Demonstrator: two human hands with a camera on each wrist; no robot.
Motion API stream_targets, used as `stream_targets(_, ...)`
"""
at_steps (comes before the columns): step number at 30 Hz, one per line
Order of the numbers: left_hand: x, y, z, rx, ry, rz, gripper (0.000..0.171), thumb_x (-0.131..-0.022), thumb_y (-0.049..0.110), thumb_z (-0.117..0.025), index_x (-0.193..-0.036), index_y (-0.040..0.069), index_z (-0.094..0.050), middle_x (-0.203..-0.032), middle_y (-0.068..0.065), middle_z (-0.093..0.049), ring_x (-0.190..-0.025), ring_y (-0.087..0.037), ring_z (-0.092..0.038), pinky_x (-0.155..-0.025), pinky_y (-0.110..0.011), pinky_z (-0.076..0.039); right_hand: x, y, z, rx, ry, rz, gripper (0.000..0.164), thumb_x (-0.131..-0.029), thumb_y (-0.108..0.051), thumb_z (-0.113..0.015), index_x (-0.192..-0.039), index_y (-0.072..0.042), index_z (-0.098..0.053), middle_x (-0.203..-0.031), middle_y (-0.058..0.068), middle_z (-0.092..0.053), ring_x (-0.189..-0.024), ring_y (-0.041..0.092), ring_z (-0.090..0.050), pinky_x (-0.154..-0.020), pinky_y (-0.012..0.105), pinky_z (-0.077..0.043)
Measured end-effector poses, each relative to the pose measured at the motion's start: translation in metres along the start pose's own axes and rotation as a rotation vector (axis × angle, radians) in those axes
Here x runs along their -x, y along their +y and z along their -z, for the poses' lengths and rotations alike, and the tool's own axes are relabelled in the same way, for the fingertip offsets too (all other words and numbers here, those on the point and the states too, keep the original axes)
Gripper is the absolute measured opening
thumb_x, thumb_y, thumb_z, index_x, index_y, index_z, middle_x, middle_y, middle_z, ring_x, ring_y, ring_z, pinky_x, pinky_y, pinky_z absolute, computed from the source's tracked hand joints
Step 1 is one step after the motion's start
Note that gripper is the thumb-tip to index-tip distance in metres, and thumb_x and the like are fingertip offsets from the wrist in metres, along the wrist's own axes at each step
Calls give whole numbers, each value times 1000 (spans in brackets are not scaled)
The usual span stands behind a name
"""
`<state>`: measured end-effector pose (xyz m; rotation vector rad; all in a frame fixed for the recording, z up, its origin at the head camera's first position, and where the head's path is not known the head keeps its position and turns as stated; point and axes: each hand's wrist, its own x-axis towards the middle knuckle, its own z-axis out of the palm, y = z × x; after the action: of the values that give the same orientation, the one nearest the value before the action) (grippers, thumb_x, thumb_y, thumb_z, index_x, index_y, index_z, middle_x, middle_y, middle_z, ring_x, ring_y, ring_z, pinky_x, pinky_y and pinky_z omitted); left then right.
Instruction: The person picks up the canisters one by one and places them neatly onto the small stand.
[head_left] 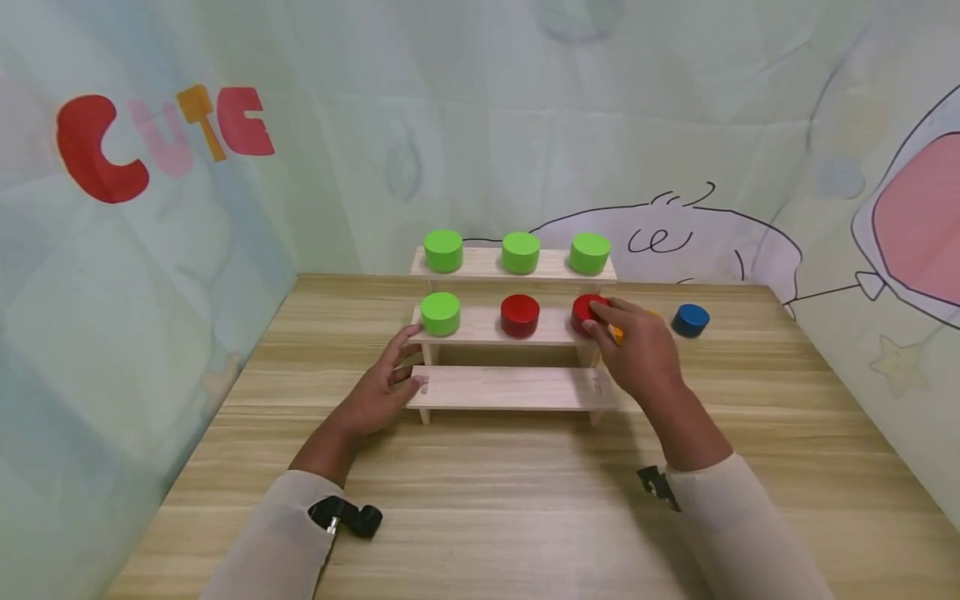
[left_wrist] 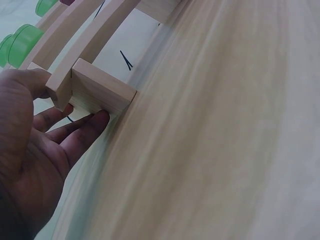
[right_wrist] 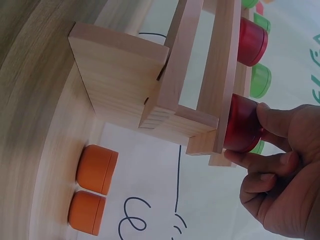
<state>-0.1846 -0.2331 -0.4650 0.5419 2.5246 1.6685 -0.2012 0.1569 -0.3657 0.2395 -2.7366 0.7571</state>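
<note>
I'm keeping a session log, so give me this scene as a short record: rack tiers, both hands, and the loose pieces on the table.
Rack: stepped, wooden, three tiers
Top tier: three green cylinders
Middle tier: one green cylinder, two red cylinders, left to right
Left hand: holds the rack's left end
Right hand: pinches the right red cylinder
Table: two orange cylinders, one blue cylinder, right of the rack

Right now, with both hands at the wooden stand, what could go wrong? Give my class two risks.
The red block pinched by the right hand is near the right end of the middle shelf and might tip off. The left hand, gripping the wooden stand, could jolt it, perhaps shifting the green blocks on top.
</note>
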Motion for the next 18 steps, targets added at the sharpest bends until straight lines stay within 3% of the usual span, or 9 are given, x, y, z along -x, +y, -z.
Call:
stream_targets(11, 0, 1, 0, 6, -7, -2, 80, -113, 11, -58, -175, 30, -12, -175, -30, -30, -151, -59, -47, -112, -67, -54, 0, 0, -1, 1, -13, -5, 47, -106, -26, -74, -151, -14, -67, -158, 18, -63, -146, 48, -59, -113, 60, -56)
stream_targets(18, 0, 2, 0, 8, -7, -4, 80, -112, 10, -57, -175, 28, -12, -175, -31, -30, -152, -59, -46, -113, -67, -53, 0, 4, 0, -34, 17, 50, 50, -101, -23, -81, -149, -13, -68, -155, 24, -63, -143, 52, -60, -114, 63, -54)
